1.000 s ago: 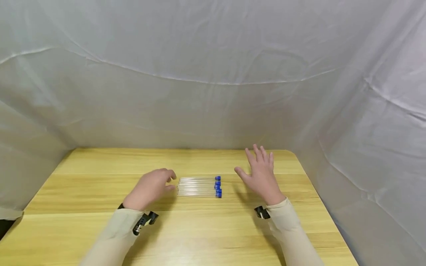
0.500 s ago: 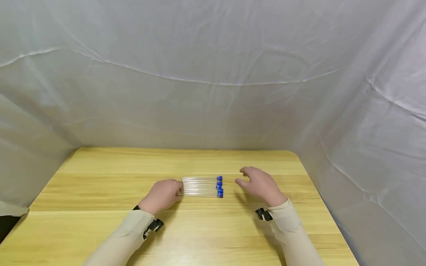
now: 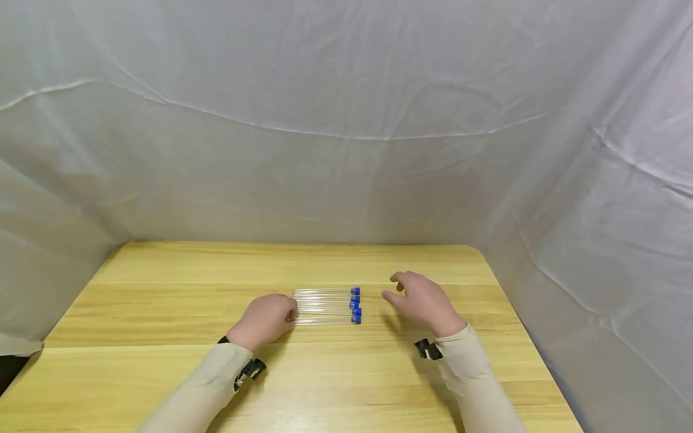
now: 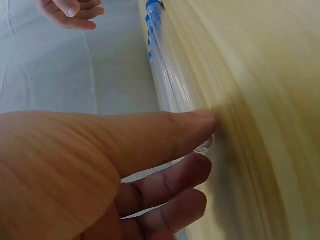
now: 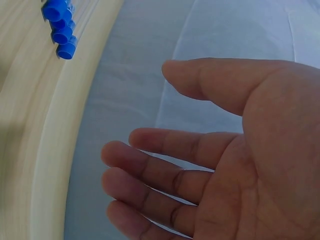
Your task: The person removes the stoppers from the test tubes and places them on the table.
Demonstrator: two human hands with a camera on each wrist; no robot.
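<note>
Tubes (image 3: 325, 305), clear plastic with blue caps (image 3: 355, 301), are lying in a row side by side on the wooden table (image 3: 162, 313), near its middle, caps pointing toward the person's right. Nearest tube (image 3: 323, 320) is sitting slightly apart from the others, angled a bit off the row. Left hand (image 3: 263, 320) is resting on the table at the closed, capless ends of the tubes; in the left wrist view the thumb (image 4: 190, 127) and a finger are pinching the rounded end of one tube (image 4: 172, 95), so this hand is grasping that tube. Which tube of the row it is cannot be told for sure from that view, though the head view is suggesting the nearest one. Right hand (image 3: 425, 302) is hovering just above the table, near the capped ends but apart from them, not touching any tube. Its fingers (image 5: 150, 170) are hanging loosely curled, palm empty, holding nothing. Blue caps are showing at the top left of the right wrist view (image 5: 60, 25), well clear of the fingers. Beige sleeves are covering both forearms, each with a small black device at the wrist (image 3: 246, 368). White sheet (image 3: 346, 120) is hanging behind and around the table.
</note>
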